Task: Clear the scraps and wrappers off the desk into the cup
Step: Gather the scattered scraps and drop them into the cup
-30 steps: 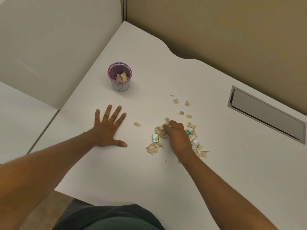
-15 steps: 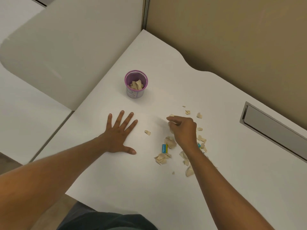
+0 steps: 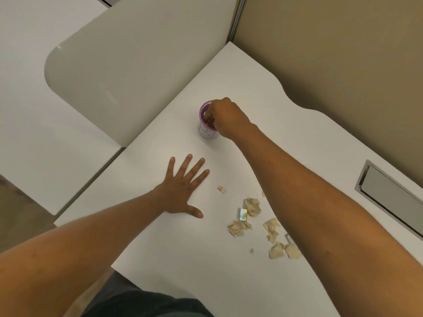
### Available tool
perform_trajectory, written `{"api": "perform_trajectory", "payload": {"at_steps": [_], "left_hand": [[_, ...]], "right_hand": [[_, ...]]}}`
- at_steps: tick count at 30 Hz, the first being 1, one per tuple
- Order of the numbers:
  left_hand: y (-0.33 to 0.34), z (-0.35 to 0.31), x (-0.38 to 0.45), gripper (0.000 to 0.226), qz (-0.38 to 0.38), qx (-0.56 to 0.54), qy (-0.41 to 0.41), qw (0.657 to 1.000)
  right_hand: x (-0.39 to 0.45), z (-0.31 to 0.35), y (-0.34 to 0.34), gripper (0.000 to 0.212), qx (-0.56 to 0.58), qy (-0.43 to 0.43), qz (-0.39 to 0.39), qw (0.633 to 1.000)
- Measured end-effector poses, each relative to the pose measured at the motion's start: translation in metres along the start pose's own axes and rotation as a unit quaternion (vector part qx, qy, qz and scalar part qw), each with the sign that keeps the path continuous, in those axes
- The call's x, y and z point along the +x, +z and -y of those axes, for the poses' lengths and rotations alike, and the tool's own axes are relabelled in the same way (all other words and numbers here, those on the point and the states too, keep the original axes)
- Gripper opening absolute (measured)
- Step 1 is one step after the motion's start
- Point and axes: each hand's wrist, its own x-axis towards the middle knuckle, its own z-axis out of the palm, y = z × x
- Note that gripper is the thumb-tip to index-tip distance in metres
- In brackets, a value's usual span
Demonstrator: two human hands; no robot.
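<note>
The right hand [image 3: 225, 117] hangs bunched over the cup [image 3: 206, 131], contents hidden; the left hand [image 3: 180, 191] lies spread. Scraps [image 3: 253, 205] at five o'clock look light and flimsy, best pinched in clusters.

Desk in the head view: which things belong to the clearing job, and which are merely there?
Belongs to the job:
- purple-rimmed cup
- tan paper scraps
- yellow wrapper
- right hand at the cup
- desk

Merely there:
- metal cable hatch
- tan partition
- left hand, flat, idle
</note>
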Motion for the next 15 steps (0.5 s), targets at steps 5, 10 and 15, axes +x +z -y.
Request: {"api": "perform_trajectory", "payload": {"at_steps": [5,10,15], "left_hand": [[-0.001,0.0,0.0,0.134,0.0,0.002,-0.002,1.0],[0.0,0.0,0.0,0.133,-0.004,0.004,-0.001,1.0],[0.001,0.001,0.001,0.134,-0.006,0.002,0.001,1.0]], "right_hand": [[0.002,-0.001,-0.004,0.034,0.001,-0.017,0.004,1.0],[-0.003,-0.003,-0.026,0.032,0.072,0.01,-0.037,0.997],[-0.01,-0.011,-0.031,0.029,0.069,0.059,-0.072,0.993]]}}
